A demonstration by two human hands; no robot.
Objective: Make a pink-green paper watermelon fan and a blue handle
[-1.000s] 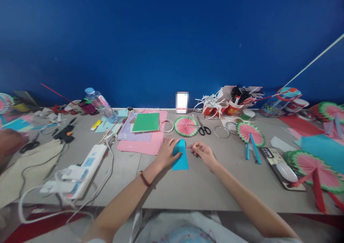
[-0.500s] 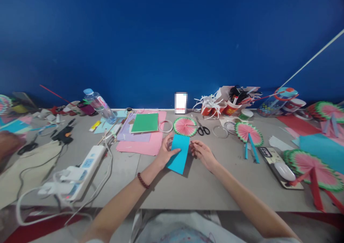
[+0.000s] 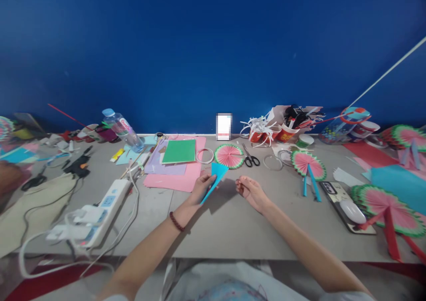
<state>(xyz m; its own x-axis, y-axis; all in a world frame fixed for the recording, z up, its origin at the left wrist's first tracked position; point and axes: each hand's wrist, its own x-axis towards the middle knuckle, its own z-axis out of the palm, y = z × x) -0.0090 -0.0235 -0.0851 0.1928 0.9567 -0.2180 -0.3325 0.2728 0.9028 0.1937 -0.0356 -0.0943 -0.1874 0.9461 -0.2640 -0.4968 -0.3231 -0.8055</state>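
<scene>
My left hand [image 3: 202, 187] grips a sheet of bright blue paper [image 3: 215, 177], which is turned nearly edge-on above the table. To its right, apart from the paper, my right hand [image 3: 251, 190] has thumb and fingertips pinched together; whatever may be between them is too small to make out. Just beyond both hands lies a round pleated paper fan [image 3: 229, 155], pink with a green rim. Black-handled scissors [image 3: 251, 160] rest right beside the fan. A roll of pale tape or ring [image 3: 204, 156] lies on the fan's left.
Pink sheets [image 3: 169, 183] and a green sheet [image 3: 179, 151] lie left of centre. A power strip [image 3: 108, 208] with cables, a plastic bottle [image 3: 123, 130] and a glue gun [image 3: 80, 163] sit farther left. Finished fans [image 3: 309, 165] and a phone [image 3: 336, 199] under a white mouse [image 3: 353, 211] are right.
The blue paper has tilted from facing me to nearly edge-on, as my left hand turned it. My right hand stays close to where it was, fingers pinched.
</scene>
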